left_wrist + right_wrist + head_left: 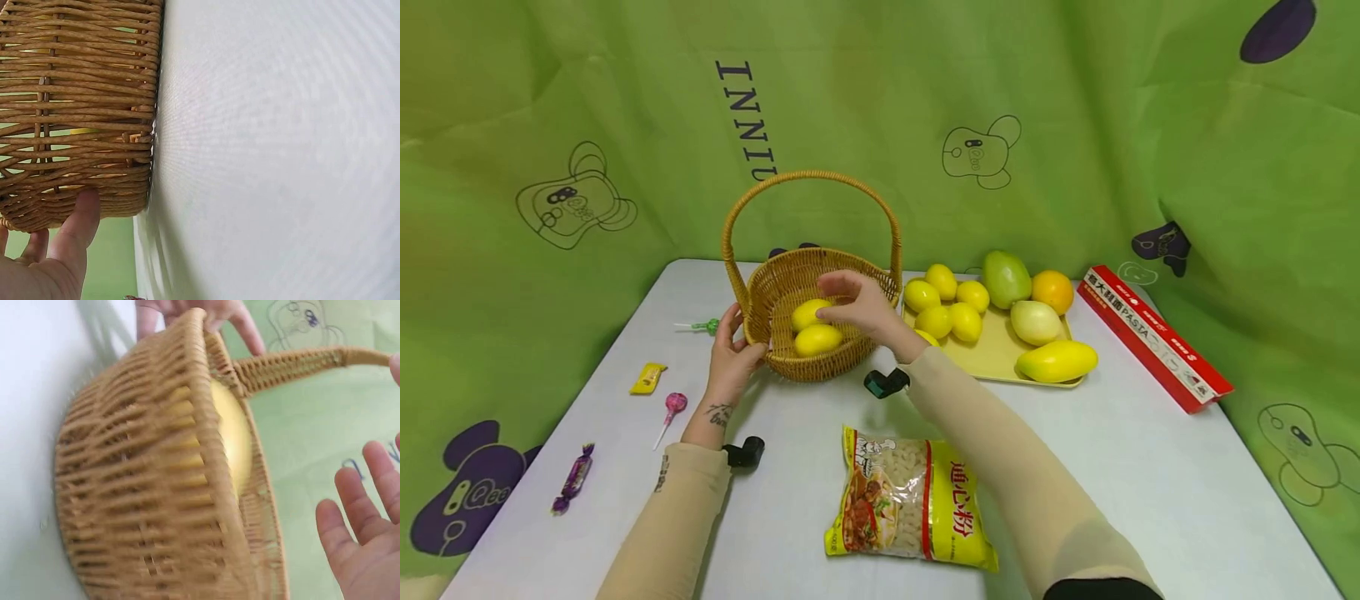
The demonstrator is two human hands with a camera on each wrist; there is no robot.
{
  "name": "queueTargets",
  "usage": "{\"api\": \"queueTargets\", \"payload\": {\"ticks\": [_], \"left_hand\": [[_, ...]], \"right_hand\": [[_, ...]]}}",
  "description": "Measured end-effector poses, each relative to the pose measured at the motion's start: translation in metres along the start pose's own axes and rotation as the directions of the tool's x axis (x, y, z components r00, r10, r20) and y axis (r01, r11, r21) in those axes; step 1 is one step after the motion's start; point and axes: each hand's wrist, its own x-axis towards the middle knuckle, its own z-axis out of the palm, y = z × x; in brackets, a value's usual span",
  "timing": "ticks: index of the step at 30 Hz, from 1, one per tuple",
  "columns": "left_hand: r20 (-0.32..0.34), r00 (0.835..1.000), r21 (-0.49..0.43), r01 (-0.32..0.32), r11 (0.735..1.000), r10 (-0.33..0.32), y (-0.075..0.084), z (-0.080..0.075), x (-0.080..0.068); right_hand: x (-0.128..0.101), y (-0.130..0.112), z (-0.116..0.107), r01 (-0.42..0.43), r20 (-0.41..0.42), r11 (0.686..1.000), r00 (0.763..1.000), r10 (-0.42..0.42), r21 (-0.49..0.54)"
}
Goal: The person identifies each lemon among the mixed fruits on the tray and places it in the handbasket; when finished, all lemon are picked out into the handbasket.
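**Two lemons in the basket**

The woven wicker basket with the tall arched handle [808,333] stands on the white worktop [1150,467], just left of the pale yellow tray [1000,354]. The left hand [733,350] holds the basket's near rim, thumb pressed to the weave. The right hand [861,304] hovers over it, fingers spread and holding nothing, above two yellow lemons [816,327] lying inside.
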Motion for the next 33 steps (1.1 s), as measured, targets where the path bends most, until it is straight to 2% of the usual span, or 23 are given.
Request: {"api": "queueTargets", "payload": {"ticks": [8,12,16,22,25,30,33], "left_hand": [[-0.004,1.000,-0.001,-0.001,1.000,0.001,0.001,0.002,0.000],[0.006,1.000,-0.003,0.014,1.000,-0.014,0.000,0.002,0.001],[0.016,0.999,-0.008,0.031,0.999,-0.031,0.000,0.001,0.000],[0.010,1.000,-0.017,0.026,1.000,-0.026,-0.002,0.001,0.001],[0.008,1.000,-0.031,0.024,0.999,-0.024,-0.003,0.001,0.001],[0.015,0.999,-0.029,0.033,0.999,-0.033,0.012,0.003,-0.008],[0.019,0.999,-0.026,0.037,0.999,-0.036,0.012,0.002,-0.008]], "right_hand": [[-0.027,0.008,-0.046,0.036,-0.104,0.986,0.994,-0.020,0.161],[-0.044,0.019,-0.070,0.037,-0.176,0.983,0.984,-0.005,0.180],[-0.062,0.035,-0.086,0.012,-0.213,0.987,0.977,0.023,0.162],[-0.084,0.055,-0.094,-0.060,-0.180,0.994,0.981,0.076,0.095],[-0.088,0.063,-0.095,-0.074,-0.161,0.995,0.983,0.083,0.064],[-0.088,0.065,-0.095,-0.095,-0.131,0.995,0.987,0.094,-0.002],[-0.087,0.067,-0.096,-0.115,-0.107,0.991,0.988,0.108,-0.062]]}}
